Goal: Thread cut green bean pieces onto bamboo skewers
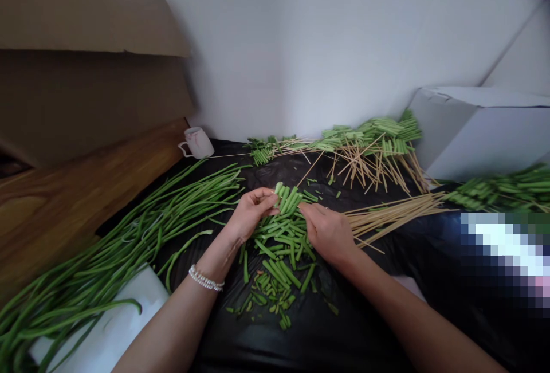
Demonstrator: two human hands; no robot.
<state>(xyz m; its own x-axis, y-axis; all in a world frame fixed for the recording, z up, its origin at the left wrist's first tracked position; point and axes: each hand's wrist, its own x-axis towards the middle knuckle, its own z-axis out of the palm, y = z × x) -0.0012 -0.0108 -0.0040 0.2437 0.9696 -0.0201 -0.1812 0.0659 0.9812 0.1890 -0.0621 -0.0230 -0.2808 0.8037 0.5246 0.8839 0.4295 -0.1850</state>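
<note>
A short row of cut long bean pieces [289, 199], side by side like those on the skewers at the back, is held between my hands. My left hand [254, 208] pinches its left end with thumb and fingers. At the right end my right hand [329, 230] is closed, its fingertips against the pieces; any stick inside that fist is hidden. Below lies a loose pile of cut bean pieces [279, 241], with smaller trimmings [275, 293] nearer me. Bare wooden skewers [399, 215] lie right of my right hand.
Whole long beans [141, 230] spread at left, partly over a white box-like object [146, 293]. Filled bean skewers [373, 132] pile along the back; more beans [507, 187] lie right. A mug [198, 142], cardboard box [90, 92] and white box [476, 126] border the black plastic sheet [258, 350].
</note>
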